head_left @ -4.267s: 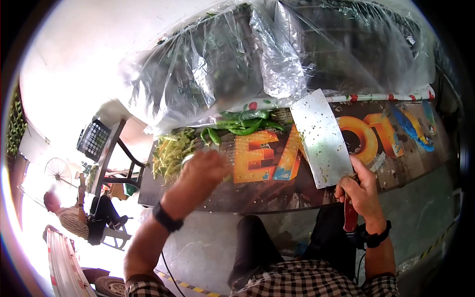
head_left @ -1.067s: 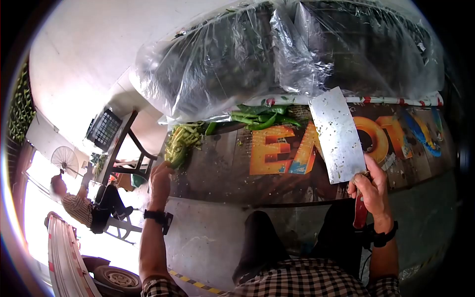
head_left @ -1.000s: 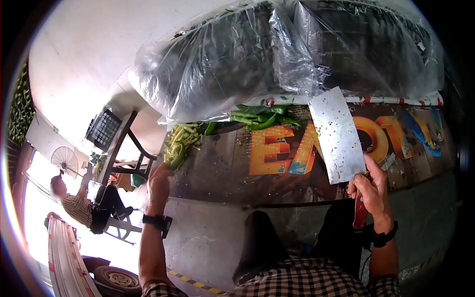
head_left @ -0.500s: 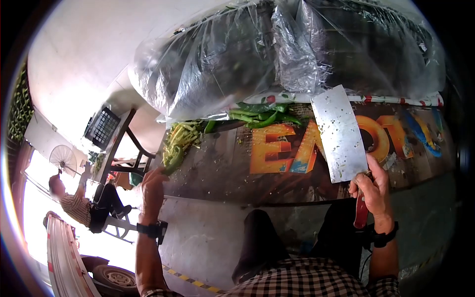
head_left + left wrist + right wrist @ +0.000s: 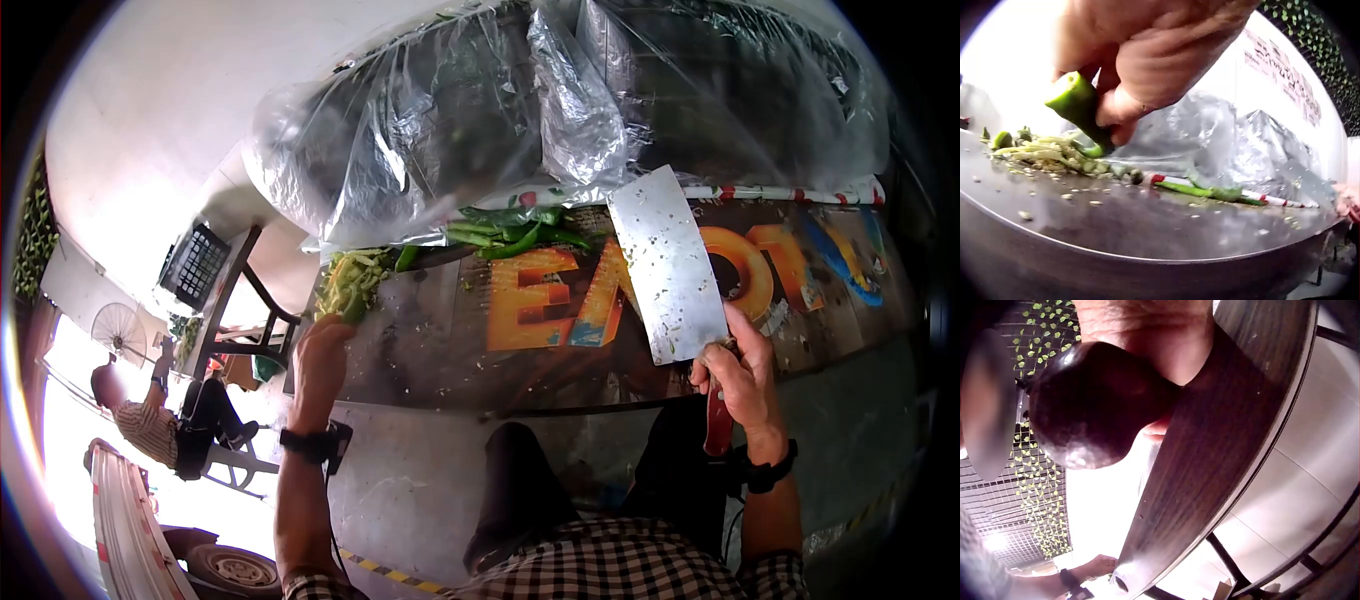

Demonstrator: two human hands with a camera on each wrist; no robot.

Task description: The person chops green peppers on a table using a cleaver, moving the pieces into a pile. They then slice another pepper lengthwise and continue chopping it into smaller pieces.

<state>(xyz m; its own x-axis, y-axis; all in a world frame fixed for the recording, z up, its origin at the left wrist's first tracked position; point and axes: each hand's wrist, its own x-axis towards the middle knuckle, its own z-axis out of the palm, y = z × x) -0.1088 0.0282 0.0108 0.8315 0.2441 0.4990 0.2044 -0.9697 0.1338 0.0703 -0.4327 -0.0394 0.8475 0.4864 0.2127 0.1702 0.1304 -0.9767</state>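
My left hand (image 5: 322,360) pinches a green pepper (image 5: 1082,106) with one end cut off, over the left end of the table (image 5: 430,370). The pepper leans with its pale cut end up in the left wrist view. Just behind it lies a heap of pale green pepper scraps (image 5: 340,275) and seeds. My right hand (image 5: 742,375) grips a cleaver (image 5: 668,265) by its red handle, the broad blade tilted over the table and flecked with bits. In the right wrist view, the dark rounded handle end (image 5: 1097,406) fills much of the picture.
Several whole green peppers (image 5: 515,235) lie at the table's back edge, before large bundles under clear plastic sheeting (image 5: 440,130). Seeds dot the tabletop. At far left a person (image 5: 150,425) sits near a black crate (image 5: 195,265) and a fan (image 5: 122,328).
Since the earliest frame, my left hand has moved left and down to the scrap heap, with the pepper now showing in it. The cleaver stays in my right hand, nearly still.
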